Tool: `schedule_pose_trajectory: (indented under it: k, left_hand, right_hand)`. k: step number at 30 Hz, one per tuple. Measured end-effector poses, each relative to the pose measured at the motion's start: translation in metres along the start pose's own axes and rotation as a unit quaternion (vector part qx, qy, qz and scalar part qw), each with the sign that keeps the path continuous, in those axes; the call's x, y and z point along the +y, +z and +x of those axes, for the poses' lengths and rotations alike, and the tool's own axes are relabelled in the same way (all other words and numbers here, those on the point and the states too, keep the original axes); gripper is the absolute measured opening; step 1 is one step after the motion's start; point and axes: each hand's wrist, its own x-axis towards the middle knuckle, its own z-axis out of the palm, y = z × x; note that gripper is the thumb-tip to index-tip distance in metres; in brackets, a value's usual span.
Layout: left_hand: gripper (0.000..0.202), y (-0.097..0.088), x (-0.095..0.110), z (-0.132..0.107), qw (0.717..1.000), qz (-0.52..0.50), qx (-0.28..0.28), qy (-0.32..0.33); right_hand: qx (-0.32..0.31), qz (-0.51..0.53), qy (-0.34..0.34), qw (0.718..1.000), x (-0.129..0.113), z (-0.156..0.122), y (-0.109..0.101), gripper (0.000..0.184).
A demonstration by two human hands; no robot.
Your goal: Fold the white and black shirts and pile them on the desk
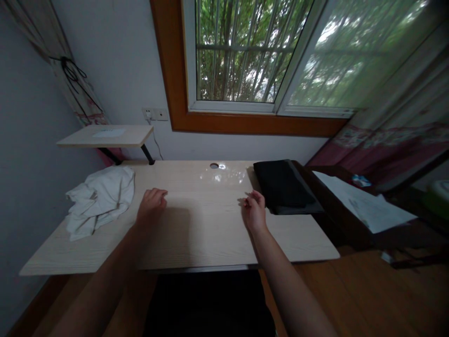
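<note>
Both of my hands are at a pale wood-grain desk [210, 234]. My left hand [152, 205] is over its left part, fingers loosely bent and apart from the thumb, with nothing visible in it. To its left lies a crumpled white cloth [101, 196], not touched by the hand. My right hand [255, 208] rests toward the right side, palm turned inward. Its fingers are loosely curled with gaps between them, and I see no object in them. Just right of that hand is a flat black folded item [282, 185], perhaps a bag or folder, on the desk's right edge.
A small raised shelf [136, 135] on black legs stands at the back left. A cable hole [214, 165] is near the back edge. Right of the desk, papers [365, 203] lie on a dark surface. A wall socket [154, 114] and a barred window [245, 51] are behind.
</note>
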Motion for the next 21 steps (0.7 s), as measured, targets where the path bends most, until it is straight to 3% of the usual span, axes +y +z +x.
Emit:
schedule_pose_trajectory:
  k: [6,13,17,21]
  left_hand:
    - [0.029,0.032,0.021,-0.005,0.998,-0.055,0.020,0.010]
    - [0.027,0.032,0.017,-0.009,0.996,-0.091,-0.002,0.003]
    - [0.027,0.032,0.018,-0.009,0.995,-0.094,-0.020,0.002]
    - [0.026,0.030,0.019,-0.008,0.995,-0.101,-0.004,-0.020]
  right_hand:
    - [0.016,-0.040,-0.044,0.998,-0.003,-0.002,-0.004,0.067]
    - [0.013,0.048,-0.025,0.998,-0.020,-0.007,0.000,0.099]
    - [0.016,0.072,-0.018,0.997,-0.025,-0.010,0.003,0.099]
    - [0.016,0.046,-0.022,0.999,-0.023,-0.009,0.001,0.091]
